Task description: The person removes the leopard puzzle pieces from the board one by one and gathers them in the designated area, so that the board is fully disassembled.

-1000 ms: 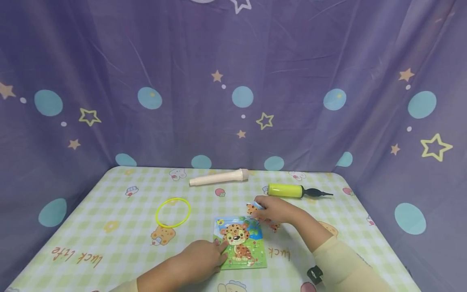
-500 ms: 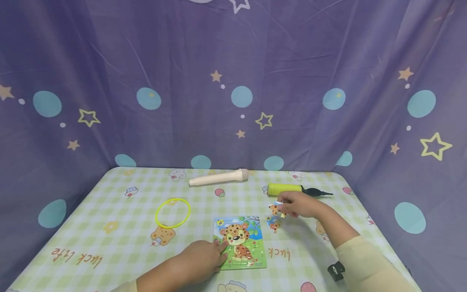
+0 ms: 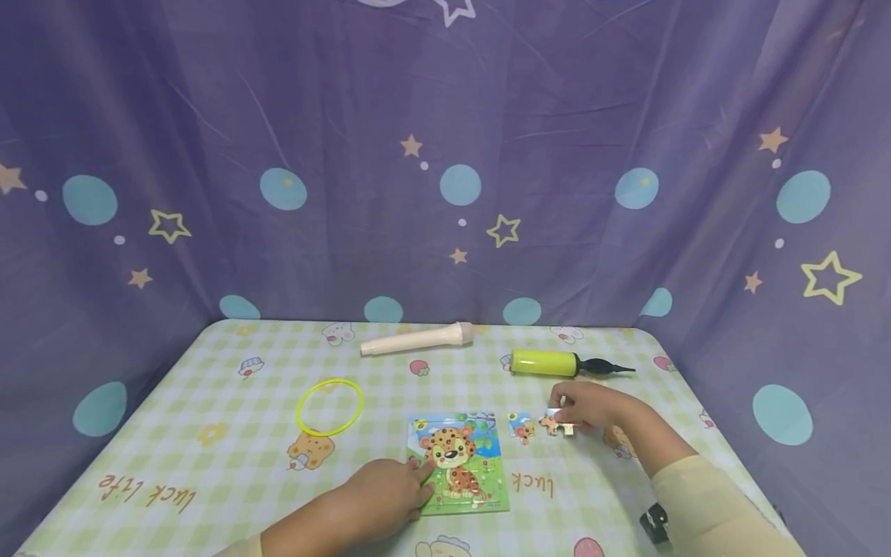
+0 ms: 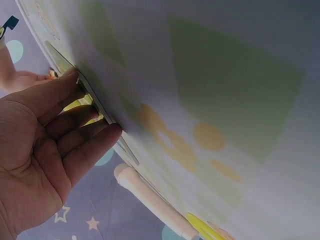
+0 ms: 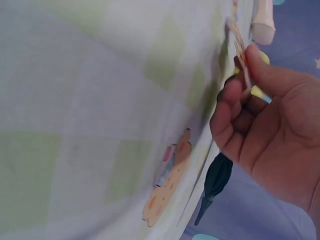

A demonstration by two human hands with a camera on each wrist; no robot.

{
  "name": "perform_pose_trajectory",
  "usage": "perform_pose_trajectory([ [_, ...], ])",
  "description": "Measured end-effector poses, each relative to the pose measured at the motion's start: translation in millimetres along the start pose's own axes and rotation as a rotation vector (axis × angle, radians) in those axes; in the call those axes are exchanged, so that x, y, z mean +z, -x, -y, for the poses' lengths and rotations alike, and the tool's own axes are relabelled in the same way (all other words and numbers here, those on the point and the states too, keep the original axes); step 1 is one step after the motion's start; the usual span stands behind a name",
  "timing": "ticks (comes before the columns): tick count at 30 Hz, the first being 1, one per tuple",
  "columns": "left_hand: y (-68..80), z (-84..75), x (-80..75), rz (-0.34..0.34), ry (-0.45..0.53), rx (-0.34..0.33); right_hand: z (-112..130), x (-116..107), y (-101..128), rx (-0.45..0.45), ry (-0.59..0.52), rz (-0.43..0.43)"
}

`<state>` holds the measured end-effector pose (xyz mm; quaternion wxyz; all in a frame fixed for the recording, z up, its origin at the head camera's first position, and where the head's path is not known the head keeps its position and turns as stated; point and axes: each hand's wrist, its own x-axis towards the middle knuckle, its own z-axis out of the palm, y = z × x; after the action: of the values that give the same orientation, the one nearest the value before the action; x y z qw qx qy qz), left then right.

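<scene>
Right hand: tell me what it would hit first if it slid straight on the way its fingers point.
The right hand, pinching a puzzle piece, points left. First in line is probably the loose piece lying on the table, then the puzzle board, though depth is unclear.

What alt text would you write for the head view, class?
A right hand pinches a puzzle piece on a checked table, beside a loose piece. The left hand rests on a leopard puzzle; a ring, tube and pump lie beyond.

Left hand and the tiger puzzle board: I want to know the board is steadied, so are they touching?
Touching. The left wrist view shows the left hand with fingertips pressed against the puzzle board edge.
</scene>
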<state>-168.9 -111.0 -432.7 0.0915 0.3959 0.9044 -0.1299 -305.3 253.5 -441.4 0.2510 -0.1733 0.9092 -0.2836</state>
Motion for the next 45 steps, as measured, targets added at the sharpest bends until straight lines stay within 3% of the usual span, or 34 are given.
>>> perform_pose_trajectory([
  [7,-0.6,-0.4,1.3,0.002,0.004,-0.003,-0.2,7.6,-2.8,0.059,0.122,-0.059],
  [20,0.1,-0.9,1.3,0.010,0.010,-0.005,6.9,13.1,-7.8,-0.011,0.278,-0.140],
  [35,-0.8,-0.2,-0.2,0.005,-0.011,-0.008,10.4,17.6,-11.9,0.045,0.405,-0.151],
  [45,-0.1,-1.8,-1.4,0.004,-0.009,-0.015,36.0,18.2,-11.9,0.016,0.438,-0.164],
])
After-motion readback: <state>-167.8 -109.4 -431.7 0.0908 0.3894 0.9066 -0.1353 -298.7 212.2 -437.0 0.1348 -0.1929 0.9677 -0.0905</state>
